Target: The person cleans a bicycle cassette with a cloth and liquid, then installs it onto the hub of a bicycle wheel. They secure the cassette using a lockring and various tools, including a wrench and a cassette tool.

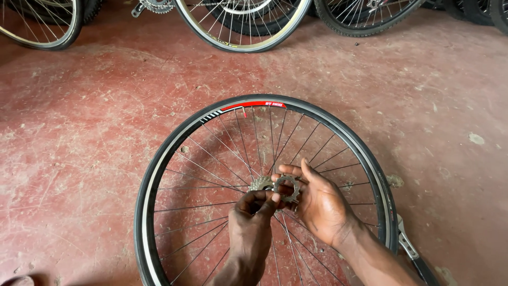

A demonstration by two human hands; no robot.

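Observation:
A spoked bicycle wheel (pixel 159 175) with a black tyre lies flat on the red floor in front of me. Over its hub, my right hand (pixel 320 204) pinches a small toothed sprocket ring (pixel 287 189) between thumb and fingers. My left hand (pixel 253 222) comes up from below, with its fingertips touching the ring's lower left edge. Behind the ring, a stack of toothed cogs (pixel 260 183) sits on the hub, partly hidden by my hands.
Several other bicycle wheels (pixel 241 32) stand along the far edge of the worn red concrete floor (pixel 84 122). A metal tool with a dark handle (pixel 413 251) lies on the floor to the right of the wheel.

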